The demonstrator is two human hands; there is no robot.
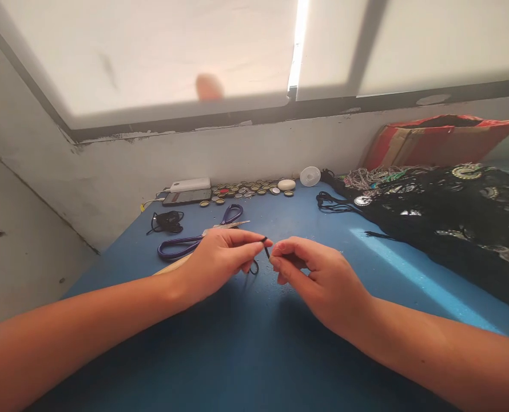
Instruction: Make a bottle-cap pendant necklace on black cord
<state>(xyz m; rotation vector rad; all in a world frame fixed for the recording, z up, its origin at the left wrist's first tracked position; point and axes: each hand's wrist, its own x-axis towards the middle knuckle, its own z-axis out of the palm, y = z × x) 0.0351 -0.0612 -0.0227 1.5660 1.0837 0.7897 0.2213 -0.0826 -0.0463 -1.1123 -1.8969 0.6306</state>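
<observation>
A short black cord [267, 250] stretches between my two hands above the middle of the blue table. My left hand [221, 254] pinches it between thumb and fingers, and a small loop of the cord hangs under those fingertips. My right hand [312, 269] is closed in a pinch on the cord's other part, just to the right. Behind my left hand lie scissors [179, 247] with dark blue handles, their blades partly hidden. A pale wooden-looking stick [173, 265] shows beneath my left wrist.
A black cord bundle [167, 221] lies left of the scissors. Farther back are a phone [186, 197], a white device [190, 184], several bottle caps [241, 190], a white oval object [286, 185] and a clear spool [310, 176]. Black corded pieces [443, 212] and a red box [441, 143] occupy the right.
</observation>
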